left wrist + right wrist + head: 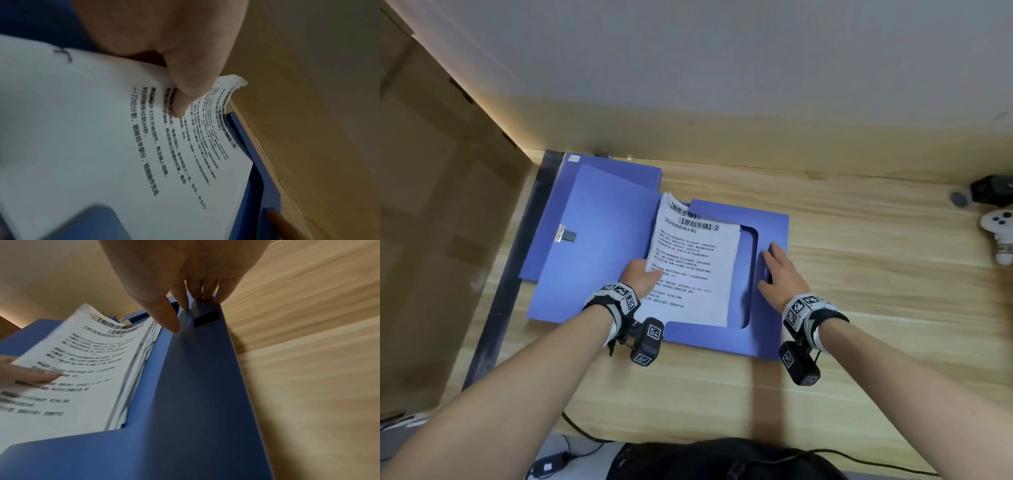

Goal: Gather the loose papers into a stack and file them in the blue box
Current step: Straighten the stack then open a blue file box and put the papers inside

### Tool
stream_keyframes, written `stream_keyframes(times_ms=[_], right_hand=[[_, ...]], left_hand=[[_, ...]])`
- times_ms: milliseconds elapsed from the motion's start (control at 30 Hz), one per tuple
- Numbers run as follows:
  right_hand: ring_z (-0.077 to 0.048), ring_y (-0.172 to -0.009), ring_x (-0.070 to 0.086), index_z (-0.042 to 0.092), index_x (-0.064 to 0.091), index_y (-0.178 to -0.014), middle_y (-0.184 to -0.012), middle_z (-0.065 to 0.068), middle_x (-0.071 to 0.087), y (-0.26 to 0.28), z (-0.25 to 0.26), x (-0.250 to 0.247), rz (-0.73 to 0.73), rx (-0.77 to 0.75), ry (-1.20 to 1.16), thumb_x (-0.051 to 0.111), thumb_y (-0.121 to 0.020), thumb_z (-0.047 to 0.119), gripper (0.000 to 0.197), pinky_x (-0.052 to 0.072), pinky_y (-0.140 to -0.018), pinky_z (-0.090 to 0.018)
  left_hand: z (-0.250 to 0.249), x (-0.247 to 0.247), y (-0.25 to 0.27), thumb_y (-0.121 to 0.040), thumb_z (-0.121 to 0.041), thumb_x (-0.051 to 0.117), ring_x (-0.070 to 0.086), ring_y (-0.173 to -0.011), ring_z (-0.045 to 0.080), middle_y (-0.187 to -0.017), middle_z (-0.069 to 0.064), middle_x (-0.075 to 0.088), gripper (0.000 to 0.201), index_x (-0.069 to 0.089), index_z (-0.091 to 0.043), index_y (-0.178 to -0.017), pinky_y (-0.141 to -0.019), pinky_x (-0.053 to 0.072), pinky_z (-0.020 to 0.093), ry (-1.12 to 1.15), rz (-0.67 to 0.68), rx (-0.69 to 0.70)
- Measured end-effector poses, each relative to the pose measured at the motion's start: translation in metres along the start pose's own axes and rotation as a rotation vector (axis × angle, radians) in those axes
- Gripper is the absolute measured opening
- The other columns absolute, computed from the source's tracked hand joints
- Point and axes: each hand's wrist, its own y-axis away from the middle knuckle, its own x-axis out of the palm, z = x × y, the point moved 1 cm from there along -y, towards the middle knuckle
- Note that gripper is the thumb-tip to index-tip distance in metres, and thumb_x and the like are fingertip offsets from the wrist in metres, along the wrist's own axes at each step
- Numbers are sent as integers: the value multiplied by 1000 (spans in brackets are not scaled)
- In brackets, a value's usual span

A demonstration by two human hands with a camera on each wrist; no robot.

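Observation:
A blue box (pixel 599 219) lies open on the wooden table, lid spread to the left. A stack of printed papers (pixel 691 267) sits tilted in its right half, the far corner curled up. My left hand (pixel 640 275) pinches the stack's left edge, and the thumb (pixel 185 91) lies on the top sheet (pixel 102 129); the fingers beneath are hidden. My right hand (pixel 780 270) rests on the box's right flap (pixel 774 226). Its straight fingers (pixel 197 288) touch the flap (pixel 195 369) near a black patch (pixel 206 318), beside the paper stack (pixel 82 361).
A large cardboard box (pixel 431 205) stands against the table's left side. A white controller (pixel 1000 226) and a black device (pixel 989 188) lie at the far right. The wall rises just behind the box. Cables (pixel 585 435) hang below the near table edge.

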Motion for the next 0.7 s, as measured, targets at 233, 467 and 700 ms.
stream_keyframes(times_ms=[233,467,700], right_hand=[[-16,-152,2,13,21,-153,-165,-2,1,1,0,-1,-8,-2,-25,51,-88,16,72,16,-118,-29],[-16,-152,-1,27,22,-153,-165,-1,-2,6,-1,1,-50,-42,3,48,-89,20,70,35,-110,-34],[-37,-150,4,26,55,-126,-162,-19,5,8,14,8,-78,-119,266,42,-93,31,37,40,-105,-40]], left_hand=[[-24,54,1,-79,-15,59,68,-94,27,-105,5,72,32,66,-11,-110,-87,57,41,197,-50,-40],[-29,54,-5,-88,-11,56,62,-82,21,-102,-4,65,32,53,-17,-120,-68,46,28,164,-257,22],[-21,71,-10,-89,-8,52,65,-103,29,-117,8,69,29,60,-11,-116,-86,53,35,179,-202,-21]])
